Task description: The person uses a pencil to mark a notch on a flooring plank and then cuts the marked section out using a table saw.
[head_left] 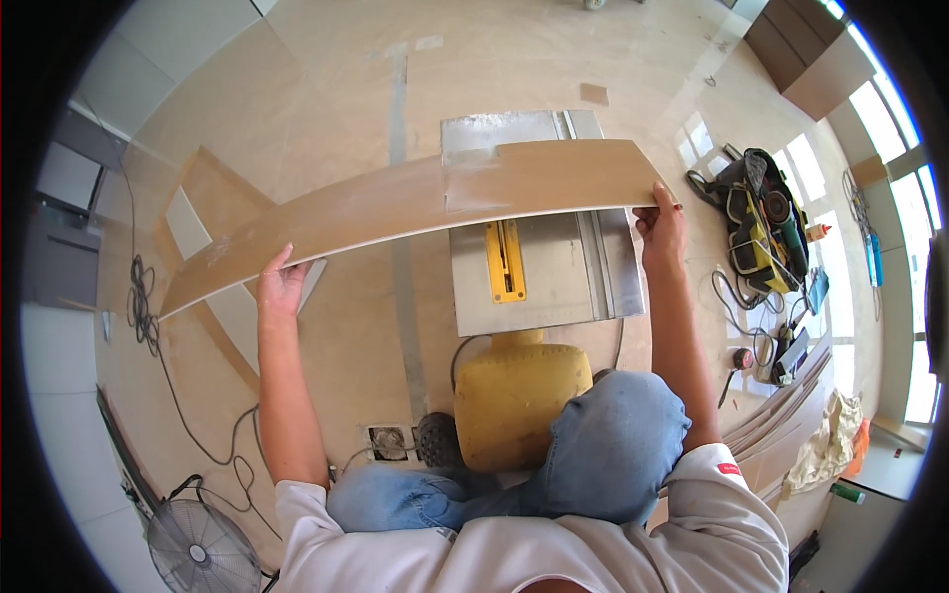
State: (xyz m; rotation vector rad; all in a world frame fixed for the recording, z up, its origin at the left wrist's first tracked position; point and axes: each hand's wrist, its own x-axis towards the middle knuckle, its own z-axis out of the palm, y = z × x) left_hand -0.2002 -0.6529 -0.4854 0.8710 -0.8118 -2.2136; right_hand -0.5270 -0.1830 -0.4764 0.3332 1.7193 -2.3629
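Observation:
A long tan board (395, 205) with a pale near edge spans the view from left to right, held across a table saw (534, 277). My left hand (282, 282) grips its near edge left of the saw, thumb on top. At the board's right end my right hand (662, 224) is closed round the corner, its fingers partly hidden underneath. The saw has a grey metal top with a yellow slotted insert (505, 262) just nearer than the board. Whether the board rests on the saw top or hovers above it, I cannot tell.
Below the saw is a yellow body or seat (519, 405) between my legs. A black-and-yellow tool bag (761, 222) and cables lie right, near thin strips (781, 410). White panels (188, 222) lie left on cardboard; a fan (203, 549) stands lower left beside a cable (143, 287).

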